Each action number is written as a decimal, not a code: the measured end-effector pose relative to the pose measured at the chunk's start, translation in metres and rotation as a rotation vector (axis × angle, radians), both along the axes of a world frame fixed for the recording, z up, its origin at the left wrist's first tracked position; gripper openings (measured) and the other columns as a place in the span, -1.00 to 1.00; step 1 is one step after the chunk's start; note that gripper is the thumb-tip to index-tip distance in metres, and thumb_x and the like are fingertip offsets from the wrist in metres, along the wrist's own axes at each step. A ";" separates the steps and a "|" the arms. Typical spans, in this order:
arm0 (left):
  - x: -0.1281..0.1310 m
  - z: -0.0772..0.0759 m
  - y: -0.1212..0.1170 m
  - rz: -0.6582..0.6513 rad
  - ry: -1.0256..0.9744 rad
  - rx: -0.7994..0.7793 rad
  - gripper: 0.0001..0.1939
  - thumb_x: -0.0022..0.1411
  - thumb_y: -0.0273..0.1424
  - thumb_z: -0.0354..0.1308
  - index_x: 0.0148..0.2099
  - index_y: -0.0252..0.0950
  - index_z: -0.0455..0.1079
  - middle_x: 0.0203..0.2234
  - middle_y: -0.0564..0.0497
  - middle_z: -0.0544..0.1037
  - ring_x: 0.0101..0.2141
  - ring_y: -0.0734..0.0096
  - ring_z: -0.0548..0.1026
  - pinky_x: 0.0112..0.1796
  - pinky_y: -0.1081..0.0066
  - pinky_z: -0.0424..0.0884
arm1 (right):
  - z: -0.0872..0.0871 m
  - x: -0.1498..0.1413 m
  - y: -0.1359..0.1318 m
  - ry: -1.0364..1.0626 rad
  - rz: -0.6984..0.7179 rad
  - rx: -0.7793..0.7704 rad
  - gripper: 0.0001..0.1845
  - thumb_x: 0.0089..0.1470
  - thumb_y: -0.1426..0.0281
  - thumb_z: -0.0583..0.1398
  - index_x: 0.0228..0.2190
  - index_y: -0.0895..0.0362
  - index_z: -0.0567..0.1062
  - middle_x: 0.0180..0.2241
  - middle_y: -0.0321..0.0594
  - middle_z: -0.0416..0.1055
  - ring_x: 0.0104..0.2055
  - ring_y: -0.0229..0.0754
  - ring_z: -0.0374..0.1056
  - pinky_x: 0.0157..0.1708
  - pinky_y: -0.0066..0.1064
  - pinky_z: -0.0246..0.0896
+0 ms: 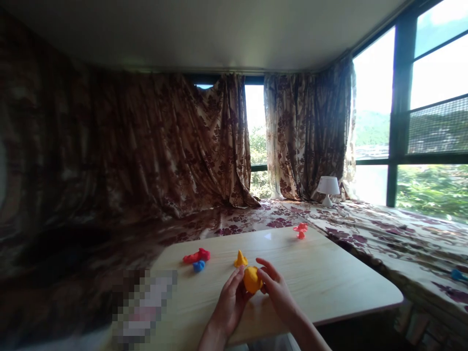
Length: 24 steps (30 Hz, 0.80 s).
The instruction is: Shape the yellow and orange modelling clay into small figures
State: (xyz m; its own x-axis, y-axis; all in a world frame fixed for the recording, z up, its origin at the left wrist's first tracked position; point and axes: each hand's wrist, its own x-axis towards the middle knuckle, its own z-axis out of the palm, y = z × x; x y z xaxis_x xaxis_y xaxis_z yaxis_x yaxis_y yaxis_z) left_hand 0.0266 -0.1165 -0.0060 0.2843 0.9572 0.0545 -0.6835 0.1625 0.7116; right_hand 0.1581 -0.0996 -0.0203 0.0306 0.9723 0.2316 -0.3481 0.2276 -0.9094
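Between my two hands is a rounded yellow lump of modelling clay (253, 280), held just above the near part of the table. My left hand (231, 298) cups it from the left and below, thumb against its side. From the right, my right hand (275, 288) grips it with thumb and fingers, while one finger is lifted away. Just behind the lump stands a smaller yellow clay piece (240, 259) with a pointed tip. To the left lie a red clay piece (196, 256) and a blue clay piece (198, 266), close together.
A red shaped clay piece (301, 230) stands near the far right edge of the pale wooden table (329, 273). Beyond the table, flowered cloth (234, 222) covers a wide surface bearing a white lamp (328, 189). A blurred-out patch (146, 309) covers the table's left edge.
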 end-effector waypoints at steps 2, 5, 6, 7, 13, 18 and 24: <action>0.000 -0.001 -0.003 0.015 0.050 -0.003 -0.50 0.12 -0.46 0.16 0.12 -0.26 0.18 -0.22 -0.08 0.51 -0.27 0.37 0.50 -0.27 0.41 0.39 | -0.002 0.001 0.002 0.064 -0.050 -0.013 -0.48 -0.19 0.17 0.30 -0.17 0.14 0.41 -0.47 -0.30 0.37 -0.52 -0.31 0.22 -0.59 -0.53 0.05; 0.001 -0.003 -0.004 0.029 0.119 0.040 -0.33 0.06 -0.59 0.15 0.19 -0.24 0.03 -0.29 -0.04 0.52 -0.30 0.40 0.50 -0.24 0.42 0.38 | -0.003 0.001 0.000 0.096 -0.050 -0.046 -0.49 -0.20 0.15 0.30 -0.21 0.15 0.43 -0.43 -0.25 0.41 -0.47 -0.29 0.27 -0.54 -0.51 0.13; 0.002 -0.003 -0.004 0.042 0.127 0.049 -0.32 0.05 -0.62 0.14 0.19 -0.26 0.02 -0.33 -0.03 0.52 -0.33 0.42 0.50 -0.25 0.42 0.38 | -0.003 0.001 -0.001 0.092 -0.041 -0.057 -0.51 -0.20 0.15 0.30 -0.23 0.16 0.44 -0.42 -0.24 0.42 -0.47 -0.29 0.28 -0.52 -0.50 0.15; 0.002 -0.003 -0.003 0.066 0.128 0.042 -0.33 0.05 -0.63 0.13 0.19 -0.27 0.02 -0.36 -0.02 0.52 -0.37 0.44 0.50 -0.27 0.43 0.39 | -0.002 0.000 -0.002 0.084 -0.028 -0.065 -0.52 -0.20 0.15 0.30 -0.25 0.17 0.45 -0.43 -0.24 0.42 -0.46 -0.29 0.28 -0.51 -0.50 0.16; 0.001 -0.001 0.005 0.237 0.064 -0.097 -0.52 0.11 -0.64 0.07 0.08 -0.32 0.13 -0.45 -0.02 0.53 -0.52 0.55 0.47 -0.38 0.49 0.42 | 0.002 -0.003 -0.005 0.017 0.048 -0.036 -0.62 -0.20 0.23 0.31 -0.30 0.16 0.50 -0.53 -0.30 0.42 -0.55 -0.34 0.24 -0.52 -0.50 0.15; -0.001 -0.003 0.007 0.216 0.037 -0.094 -0.62 0.11 -0.66 0.07 -0.01 -0.34 0.22 -0.45 -0.03 0.53 -0.53 0.57 0.46 -0.40 0.51 0.43 | 0.001 -0.003 -0.003 -0.012 0.033 0.014 -0.68 -0.21 0.26 0.32 -0.35 0.16 0.53 -0.57 -0.32 0.40 -0.57 -0.34 0.23 -0.53 -0.50 0.15; 0.000 -0.005 0.007 0.169 0.024 -0.048 -0.62 0.10 -0.57 0.14 0.00 -0.30 0.25 -0.27 -0.06 0.54 -0.43 0.54 0.50 -0.34 0.51 0.42 | 0.002 -0.003 -0.003 -0.050 0.007 0.022 -0.69 -0.16 0.21 0.29 -0.38 0.17 0.55 -0.61 -0.32 0.38 -0.58 -0.35 0.21 -0.55 -0.52 0.12</action>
